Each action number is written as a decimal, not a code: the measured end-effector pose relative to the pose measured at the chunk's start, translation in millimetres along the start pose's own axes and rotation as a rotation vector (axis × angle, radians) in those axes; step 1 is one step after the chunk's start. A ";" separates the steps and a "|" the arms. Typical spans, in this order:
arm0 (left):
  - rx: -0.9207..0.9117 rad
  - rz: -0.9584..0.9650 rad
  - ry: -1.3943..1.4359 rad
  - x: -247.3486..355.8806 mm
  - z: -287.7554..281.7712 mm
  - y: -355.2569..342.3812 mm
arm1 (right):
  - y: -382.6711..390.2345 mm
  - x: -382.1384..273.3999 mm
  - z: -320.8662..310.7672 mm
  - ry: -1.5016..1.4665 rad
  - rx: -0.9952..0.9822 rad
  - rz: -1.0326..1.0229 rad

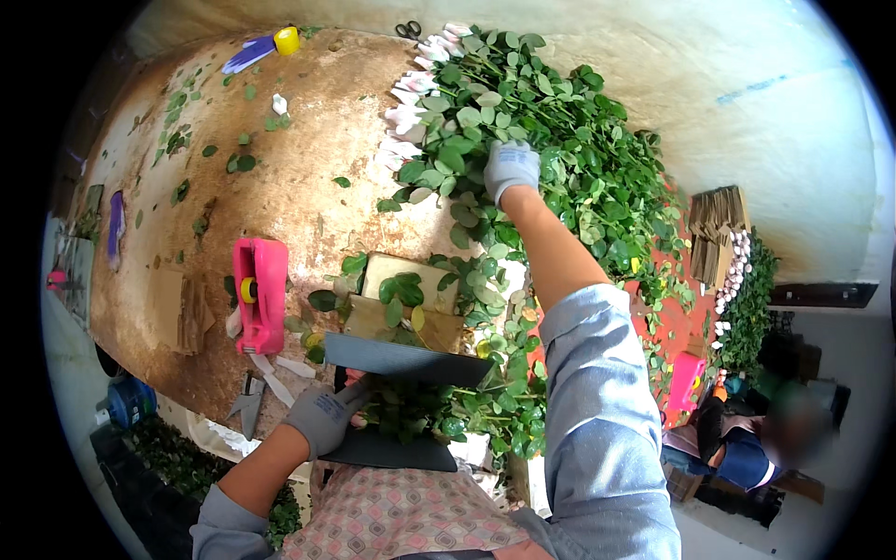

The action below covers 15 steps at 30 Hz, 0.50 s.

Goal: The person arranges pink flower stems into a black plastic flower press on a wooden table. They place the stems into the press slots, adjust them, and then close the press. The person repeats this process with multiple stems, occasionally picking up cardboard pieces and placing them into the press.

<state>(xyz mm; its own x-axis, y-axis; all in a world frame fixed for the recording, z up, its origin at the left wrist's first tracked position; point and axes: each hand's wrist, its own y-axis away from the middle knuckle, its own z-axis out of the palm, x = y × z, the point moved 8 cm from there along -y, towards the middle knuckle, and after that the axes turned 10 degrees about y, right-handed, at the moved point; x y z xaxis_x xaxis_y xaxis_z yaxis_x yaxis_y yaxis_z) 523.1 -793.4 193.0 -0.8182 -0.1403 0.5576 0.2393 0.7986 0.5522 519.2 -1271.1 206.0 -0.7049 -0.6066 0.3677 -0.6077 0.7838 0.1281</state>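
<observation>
My left hand [322,418], in a grey glove, lies at the end of a dark trough-like holder [406,358]. Its fingers stretch over the pink flower heads and leaves of roses [401,415] lying in the holder; its thumb is hidden. Farther off, my right hand [512,168], gloved alike, reaches into a large pile of leafy roses [560,140]. Its fingers curl down among the leaves, and whatever they grip is covered. White sleeves [405,118] wrap the rose heads along the pile's left side.
A pink tape dispenser [261,294], pruning shears [247,406] and stacked cardboard pieces [177,313] are on the worn table [308,149]. Black scissors [408,30] and yellow tape [287,40] lie at the back. Another person [747,448] is at the lower right, near more wrapped roses [747,280].
</observation>
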 end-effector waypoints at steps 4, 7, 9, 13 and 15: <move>0.017 0.021 0.016 6.1 -9.4 -2.5 | 41.4 6.3 -24.9 0.051 0.150 -0.201; 0.046 0.037 0.013 0.8 -1.4 -2.8 | 86.6 49.9 -107.6 0.098 0.381 -0.125; 0.107 0.091 0.040 -1.1 2.1 -1.3 | 126.7 95.7 -174.6 0.113 0.529 -0.011; 0.068 0.048 0.001 -1.3 5.9 -2.3 | 227.5 147.9 -288.8 0.172 0.906 0.173; 0.061 0.030 -0.002 -7.4 14.5 2.7 | 272.6 126.9 -319.1 0.225 0.981 0.103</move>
<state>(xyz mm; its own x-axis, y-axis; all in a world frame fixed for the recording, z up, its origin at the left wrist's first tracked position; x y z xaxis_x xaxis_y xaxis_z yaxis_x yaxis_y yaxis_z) 522.3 -781.7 181.4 -0.8121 -0.1145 0.5722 0.2318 0.8366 0.4964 380.8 -1091.9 581.6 -0.7468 -0.4242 0.5122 -0.6518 0.3140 -0.6903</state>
